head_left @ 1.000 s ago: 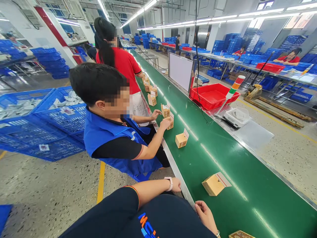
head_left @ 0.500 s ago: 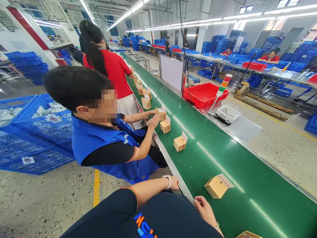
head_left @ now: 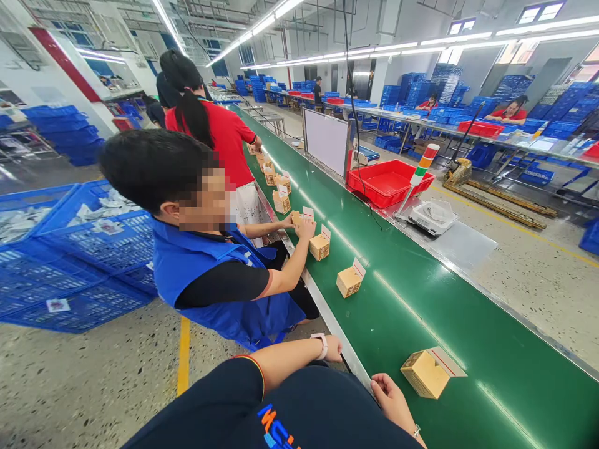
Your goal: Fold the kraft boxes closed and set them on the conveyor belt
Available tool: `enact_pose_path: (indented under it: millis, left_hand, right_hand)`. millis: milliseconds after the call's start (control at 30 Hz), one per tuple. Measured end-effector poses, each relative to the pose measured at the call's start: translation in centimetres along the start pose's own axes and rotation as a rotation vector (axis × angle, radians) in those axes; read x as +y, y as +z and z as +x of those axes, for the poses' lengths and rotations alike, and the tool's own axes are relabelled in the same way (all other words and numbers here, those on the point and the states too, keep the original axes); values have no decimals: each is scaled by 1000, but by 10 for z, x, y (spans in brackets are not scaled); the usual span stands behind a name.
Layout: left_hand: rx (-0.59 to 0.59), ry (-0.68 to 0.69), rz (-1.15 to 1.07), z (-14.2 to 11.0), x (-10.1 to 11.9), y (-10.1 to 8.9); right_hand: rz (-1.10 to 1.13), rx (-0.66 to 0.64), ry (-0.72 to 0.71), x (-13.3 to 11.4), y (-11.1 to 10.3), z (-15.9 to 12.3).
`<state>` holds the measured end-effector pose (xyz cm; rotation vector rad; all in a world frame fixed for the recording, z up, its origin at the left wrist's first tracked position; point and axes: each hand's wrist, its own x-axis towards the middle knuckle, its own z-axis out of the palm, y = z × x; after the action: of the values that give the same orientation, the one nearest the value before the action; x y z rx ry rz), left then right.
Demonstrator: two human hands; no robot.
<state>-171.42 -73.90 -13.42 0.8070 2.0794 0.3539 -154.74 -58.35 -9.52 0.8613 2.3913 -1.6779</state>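
Note:
My left hand (head_left: 334,348), with a pale watch on its wrist, is curled into a fist beside the metal edge (head_left: 347,354) of the conveyor. My right hand (head_left: 391,399) rests at the same edge, fingers loosely curled with no object visible in them. Nearest to it, on the green belt (head_left: 468,312), sits a small brown cardboard box (head_left: 425,373), its white flap with a red line standing out. Farther up the belt are another flapped box (head_left: 350,280) and a third (head_left: 320,246), just past which a co-worker's hands (head_left: 299,226) handle a box.
A co-worker in a blue vest (head_left: 224,274) sits close on my left; another in red (head_left: 215,143) is beyond. Blue crates (head_left: 93,274) stand behind them. Across the belt are a red tray (head_left: 390,181), a scale (head_left: 433,215) and a signal light (head_left: 424,163).
Boxes have shifted along the belt toward the lower right, and one at the bottom edge has left view. The nearby co-worker's hands have moved over their box. My hands stay at the edge.

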Motion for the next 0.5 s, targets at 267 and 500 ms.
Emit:
enact_pose_path:
  millis: [267, 500]
  left_hand:
    - [17, -18, -18, -5, 2, -2]
    - [48, -26, -65, -6, 6, -4]
  right_hand:
    - [-41, -7, -3, 3, -1, 1]
    - [-7, 2, -19, 7, -2, 5]
